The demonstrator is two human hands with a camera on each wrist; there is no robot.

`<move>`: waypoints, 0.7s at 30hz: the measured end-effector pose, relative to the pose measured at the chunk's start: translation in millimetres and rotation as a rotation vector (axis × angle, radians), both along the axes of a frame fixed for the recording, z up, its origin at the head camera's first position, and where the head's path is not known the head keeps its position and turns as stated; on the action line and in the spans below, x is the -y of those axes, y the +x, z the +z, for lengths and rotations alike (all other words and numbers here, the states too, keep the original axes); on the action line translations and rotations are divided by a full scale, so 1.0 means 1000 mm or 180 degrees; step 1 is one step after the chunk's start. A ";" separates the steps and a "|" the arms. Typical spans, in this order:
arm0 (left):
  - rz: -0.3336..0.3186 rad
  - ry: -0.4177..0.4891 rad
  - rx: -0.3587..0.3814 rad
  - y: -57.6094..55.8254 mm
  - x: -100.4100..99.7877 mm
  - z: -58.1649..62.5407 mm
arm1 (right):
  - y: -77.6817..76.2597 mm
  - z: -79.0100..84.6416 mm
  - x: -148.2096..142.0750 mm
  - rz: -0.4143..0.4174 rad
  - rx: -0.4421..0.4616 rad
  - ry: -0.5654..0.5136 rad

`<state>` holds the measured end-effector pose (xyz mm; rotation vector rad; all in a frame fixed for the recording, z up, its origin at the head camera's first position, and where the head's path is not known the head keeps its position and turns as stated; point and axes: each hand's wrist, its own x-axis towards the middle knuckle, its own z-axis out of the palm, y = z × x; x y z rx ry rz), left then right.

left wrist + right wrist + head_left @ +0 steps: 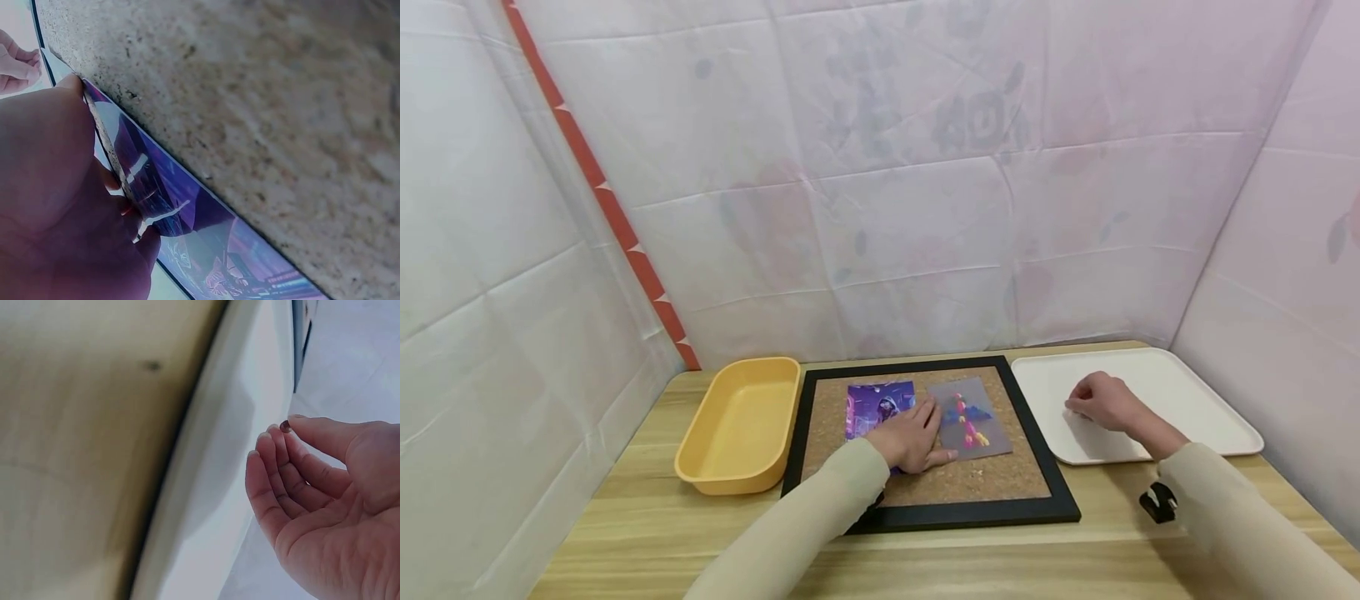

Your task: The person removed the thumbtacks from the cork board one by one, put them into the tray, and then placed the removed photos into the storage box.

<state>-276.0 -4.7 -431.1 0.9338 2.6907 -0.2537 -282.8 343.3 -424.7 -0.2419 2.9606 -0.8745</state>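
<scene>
My left hand (912, 437) rests with its fingers extended on the framed corkboard (955, 490). It overlaps the lower right of a purple picture card (868, 404), and its thumb and fingertips reach the left edge of a grey card (987, 429) with a pink and yellow design. The left wrist view shows the purple card (187, 194) beside the fingers, lying along the cork. Over the white tray (1180, 379), my right hand (1108, 404) pinches a tiny copper-coloured thumbtack (285, 426) between thumb and index fingertips. The other fingers (265, 481) curve loosely below.
A yellow plastic basin (700, 425) stands left of the corkboard on the wooden table (625, 508). The white tray lies at the right, close to the board's black frame (1037, 433). White patterned sheeting (910, 217) walls off the back and both sides.
</scene>
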 end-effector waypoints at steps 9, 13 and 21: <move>0.0022 0.0014 0.0018 -0.002 0.000 -0.002 | -0.004 0.010 0.017 0.0127 0.0043 -0.0184; 0.0031 0.0048 0.0035 -0.002 0.000 -0.002 | -0.006 0.011 0.023 0.0174 0.0076 -0.0247; 0.0060 0.0149 0.0122 -0.002 0.002 -0.001 | -0.012 0.018 0.041 0.0286 0.0059 -0.0333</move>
